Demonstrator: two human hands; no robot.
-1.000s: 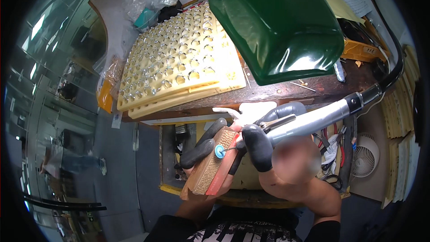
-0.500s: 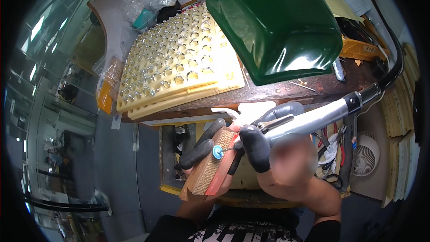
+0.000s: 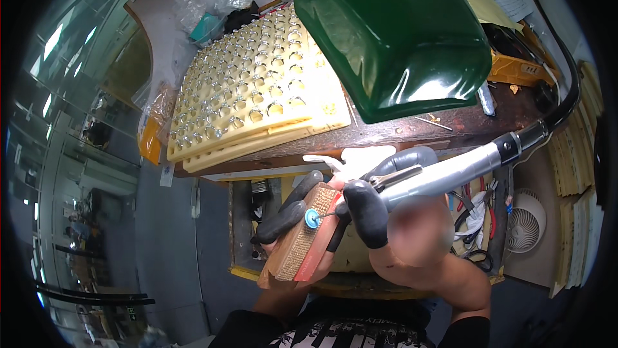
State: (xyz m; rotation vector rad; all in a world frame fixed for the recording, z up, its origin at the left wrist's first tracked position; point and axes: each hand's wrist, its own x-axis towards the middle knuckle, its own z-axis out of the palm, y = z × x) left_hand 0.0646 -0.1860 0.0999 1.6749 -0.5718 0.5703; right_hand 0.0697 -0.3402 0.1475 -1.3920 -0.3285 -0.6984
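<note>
Centrally, over a drawer (image 3: 356, 256), the left hand (image 3: 282, 222) grips a stiff-looking wooden block (image 3: 296, 248), best held by its sides, the right hand (image 3: 378, 227) clasping a silver handpiece (image 3: 444, 174), its blue disc (image 3: 312, 218) possibly touching.

Wooden bench (image 3: 389, 131), cream trays (image 3: 329, 102), thin rod (image 3: 434, 124)
</note>
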